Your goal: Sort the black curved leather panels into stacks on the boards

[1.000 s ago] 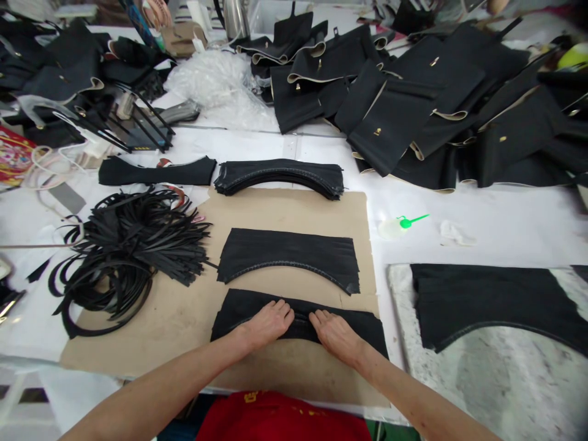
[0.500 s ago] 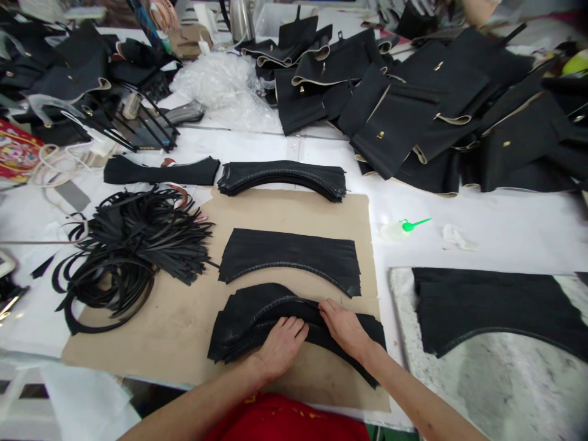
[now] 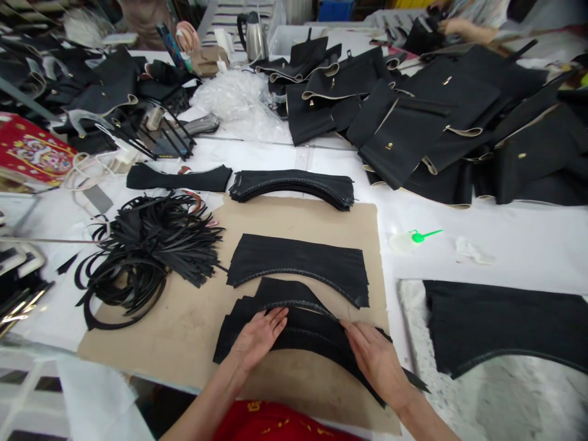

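Observation:
Directly before me is a stack of black curved pieces [image 3: 303, 343], leather-like, fanned unevenly. One black curved piece [image 3: 287, 292] with a stitched inner edge is shifted toward the far side of this stack. My left hand [image 3: 258, 338] has its fingers stretched out against that stitched edge, left of the middle. At the piece's right end, my right hand [image 3: 374, 358] pinches the edge between thumb and fingers; the fingertips are partly hidden. Just beyond lies another black stack [image 3: 301, 263] with a stitched curve facing me.
Brown cardboard [image 3: 184, 337] lies under the work. Black strips [image 3: 160, 239] are heaped at left. Two more black stacks [image 3: 179, 179] sit farther back. A glue bottle with a green nozzle [image 3: 418, 237] and a stone slab [image 3: 519, 398] are at right. Black bag parts [image 3: 408, 128] pile up behind.
The top piece has slid away toward the far side and lies apart from the curve beneath. My left hand has moved left and straightened its fingers; my right hand has moved right. The view has tilted up slightly.

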### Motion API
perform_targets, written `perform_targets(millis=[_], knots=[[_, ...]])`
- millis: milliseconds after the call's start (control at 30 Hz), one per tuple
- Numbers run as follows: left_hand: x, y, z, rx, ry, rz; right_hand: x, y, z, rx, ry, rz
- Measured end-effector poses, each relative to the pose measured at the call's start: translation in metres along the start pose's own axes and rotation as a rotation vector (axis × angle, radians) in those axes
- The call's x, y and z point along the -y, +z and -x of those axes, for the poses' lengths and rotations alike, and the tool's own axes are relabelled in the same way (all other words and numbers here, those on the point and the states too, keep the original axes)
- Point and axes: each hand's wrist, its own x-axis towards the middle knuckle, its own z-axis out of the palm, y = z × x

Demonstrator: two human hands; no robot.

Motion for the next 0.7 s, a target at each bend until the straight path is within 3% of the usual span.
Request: perform_targets(millis=[67,200,333,433,600,700], knots=[[-0.013,-0.005,0.003,-0.118,0.026,0.071,-0.003,0.003,0.006,0.009,-0.071,0.053],[-0.035,-0.013,0.005,-0.536,0.067,0.012,0.004,0.014,0.013,0.075,-0.112,0.123],[-0.052,-0.027,0.016,-0.631,0.087,-0.24,0.015,0.031,0.023,0.144,0.016,0.086],[-0.06,-0.034,0.029,-0.671,0.048,-0.42,0.013,0.036,0.039,0.076,0.259,-0.042],[-0.07,-0.031,0.037,-0.661,-0.021,-0.509,-0.012,0.036,0.074,-0.175,0.855,-0.312],[-0.075,-0.029,0.033,-0.641,-0.032,-0.57,-0.025,0.043,0.089,-0.201,1.064,-0.341]])
